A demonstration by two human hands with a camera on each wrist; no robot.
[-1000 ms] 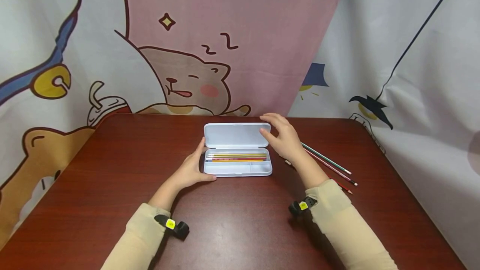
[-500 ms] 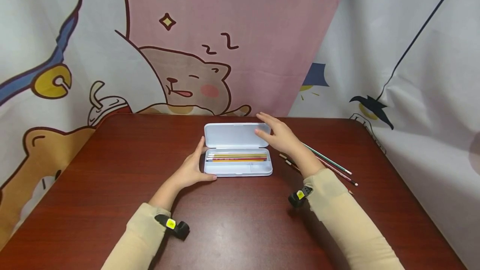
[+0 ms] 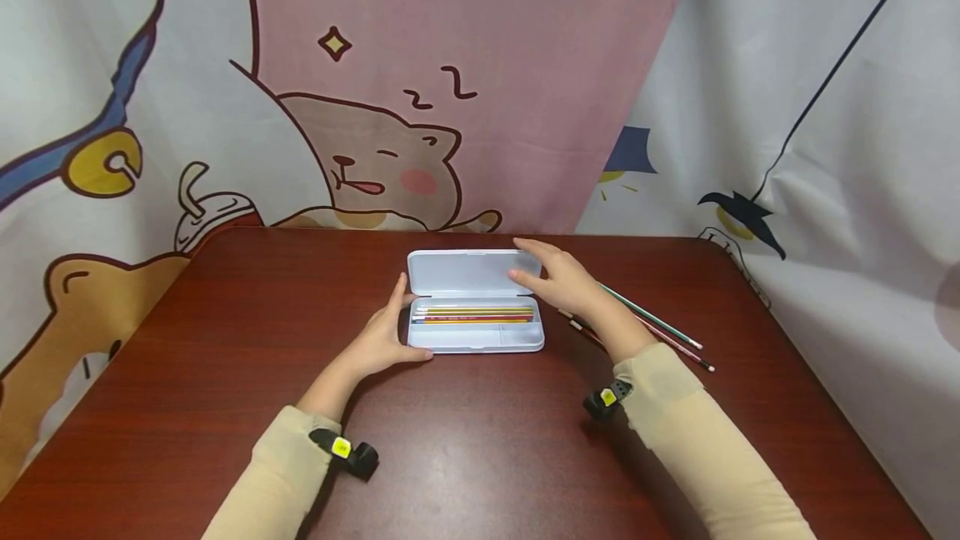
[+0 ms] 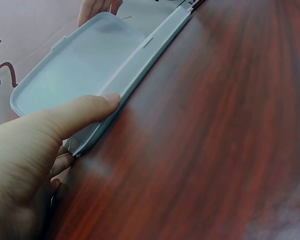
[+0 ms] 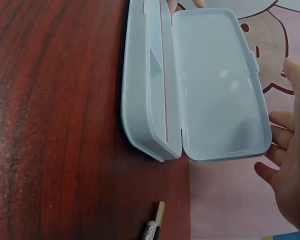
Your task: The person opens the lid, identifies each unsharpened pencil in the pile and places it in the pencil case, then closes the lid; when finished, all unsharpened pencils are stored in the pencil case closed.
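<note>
A pale white pencil case lies unfolded on the table, its hinged lid raised at the back. Several pencils lie side by side in its rear compartment. My left hand holds the case's left end, with the thumb on the front edge and fingers around the side. At the lid's right end is my right hand, its fingers fairly straight; in the right wrist view some fingers show right at the lid's outer edge.
Beside the right forearm lie loose pencils on the brown table: a green one, a pinkish one and others partly hidden under the arm. A printed cloth hangs behind the table.
My right hand has shifted slightly left, then a little nearer to me at the lid. The lid's top edge has tipped slightly forward. My left hand stays put.
</note>
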